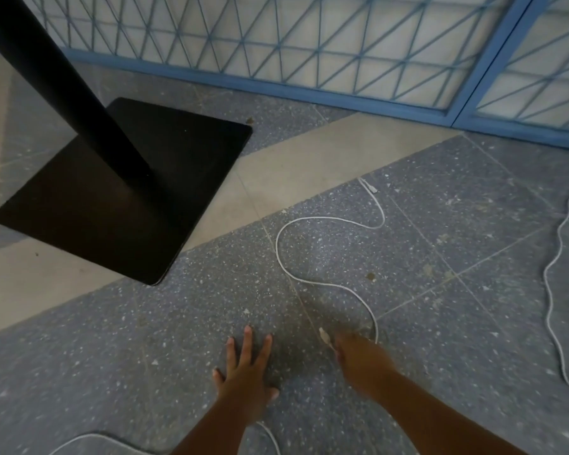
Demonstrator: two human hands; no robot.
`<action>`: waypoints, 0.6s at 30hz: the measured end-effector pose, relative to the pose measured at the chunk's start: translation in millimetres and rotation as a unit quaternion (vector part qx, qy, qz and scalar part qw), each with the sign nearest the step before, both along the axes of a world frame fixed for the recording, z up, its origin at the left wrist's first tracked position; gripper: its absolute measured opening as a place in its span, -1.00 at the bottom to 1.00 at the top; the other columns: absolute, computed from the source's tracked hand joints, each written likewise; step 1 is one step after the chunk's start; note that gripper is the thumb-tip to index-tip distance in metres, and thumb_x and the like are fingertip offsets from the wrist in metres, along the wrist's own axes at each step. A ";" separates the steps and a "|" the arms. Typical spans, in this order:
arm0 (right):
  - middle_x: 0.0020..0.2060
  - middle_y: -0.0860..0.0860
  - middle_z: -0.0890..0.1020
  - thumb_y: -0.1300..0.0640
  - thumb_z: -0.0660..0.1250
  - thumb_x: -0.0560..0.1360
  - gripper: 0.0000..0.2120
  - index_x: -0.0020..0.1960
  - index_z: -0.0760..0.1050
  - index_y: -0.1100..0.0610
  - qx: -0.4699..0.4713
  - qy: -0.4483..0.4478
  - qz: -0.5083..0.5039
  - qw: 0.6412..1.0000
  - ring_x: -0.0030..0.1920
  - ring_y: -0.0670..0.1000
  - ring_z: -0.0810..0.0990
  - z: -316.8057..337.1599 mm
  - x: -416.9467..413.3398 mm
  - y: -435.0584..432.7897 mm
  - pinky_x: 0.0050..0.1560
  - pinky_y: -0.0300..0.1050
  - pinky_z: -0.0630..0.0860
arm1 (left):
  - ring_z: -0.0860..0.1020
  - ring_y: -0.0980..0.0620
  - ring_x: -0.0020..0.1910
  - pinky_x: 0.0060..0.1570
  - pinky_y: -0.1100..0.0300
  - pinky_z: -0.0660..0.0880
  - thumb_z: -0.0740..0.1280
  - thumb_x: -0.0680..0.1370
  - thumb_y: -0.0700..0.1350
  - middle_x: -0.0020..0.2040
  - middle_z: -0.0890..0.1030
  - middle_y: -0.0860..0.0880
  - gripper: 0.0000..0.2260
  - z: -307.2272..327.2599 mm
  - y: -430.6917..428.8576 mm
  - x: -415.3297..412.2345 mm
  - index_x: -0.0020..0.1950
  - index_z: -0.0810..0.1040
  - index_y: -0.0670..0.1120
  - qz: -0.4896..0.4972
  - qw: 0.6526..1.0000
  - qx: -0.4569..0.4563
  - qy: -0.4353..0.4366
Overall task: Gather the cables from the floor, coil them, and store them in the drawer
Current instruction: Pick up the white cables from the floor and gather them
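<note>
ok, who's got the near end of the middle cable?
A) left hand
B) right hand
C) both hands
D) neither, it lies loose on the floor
B: the right hand pinches the middle cable just behind its plug, though the hand is blurred. The left hand lies flat and open on the floor, holding nothing.

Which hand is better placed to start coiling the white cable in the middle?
Right. The right hand seems to pinch the white cable by its plug end; the left hand lies flat on the floor, fingers spread, apart from it.
</note>
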State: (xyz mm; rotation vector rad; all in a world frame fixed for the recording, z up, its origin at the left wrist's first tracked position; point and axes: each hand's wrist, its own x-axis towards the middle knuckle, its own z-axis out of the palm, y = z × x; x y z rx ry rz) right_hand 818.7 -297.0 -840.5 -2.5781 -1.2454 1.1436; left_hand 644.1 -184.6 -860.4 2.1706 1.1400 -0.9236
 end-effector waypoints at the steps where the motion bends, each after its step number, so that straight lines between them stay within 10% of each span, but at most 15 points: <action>1: -0.20 0.03 0.55 0.12 0.08 0.57 -0.85 -0.14 0.36 -0.01 0.029 0.041 -0.049 0.998 -0.18 0.01 0.54 2.1 0.2 1.0 -0.12 -0.09 0.44 | -0.34 -0.16 0.49 0.40 -0.32 0.00 0.27 0.50 0.12 0.49 -0.43 0.05 -0.20 -0.4 0.1 -0.1 0.47 -0.29 0.22 0.001 1.000 -0.006 0.007; 7: -0.46 -0.02 0.36 0.22 0.15 0.56 -0.70 -0.34 0.35 0.04 0.180 0.255 -0.298 0.902 -0.44 -0.09 0.30 40.0 7.4 10.6 -0.44 -0.27 0.27 | -0.28 -0.19 0.51 0.44 -0.27 0.04 0.26 0.48 0.19 0.53 -0.34 0.01 -0.21 2.6 13.5 0.5 0.51 -0.21 0.13 0.017 0.999 -0.036 -0.025; 14: -0.50 -0.03 0.49 0.32 0.12 0.56 -0.76 -0.11 0.53 0.13 0.284 0.435 -0.399 0.755 -0.49 -0.08 0.39 95.8 -1.0 2.2 -0.37 -0.21 0.31 | 0.27 -0.06 0.45 0.44 -0.03 0.20 0.19 0.51 0.23 0.49 0.26 -0.07 -0.38 66.3 -9.7 43.4 0.48 0.19 -0.02 0.168 0.945 -0.120 -0.252; 18: -0.44 -0.05 0.59 0.40 0.18 0.51 -0.80 -0.03 0.56 0.24 0.336 0.421 -0.335 0.774 -0.46 -0.19 0.52 128.8 -16.1 -9.0 -0.41 -0.39 0.43 | 0.60 0.26 -0.15 -0.11 0.31 0.53 0.11 0.57 0.15 -0.09 0.64 0.05 -0.70 130.6 -40.5 73.4 -0.02 0.57 0.05 0.219 0.852 -0.208 -0.428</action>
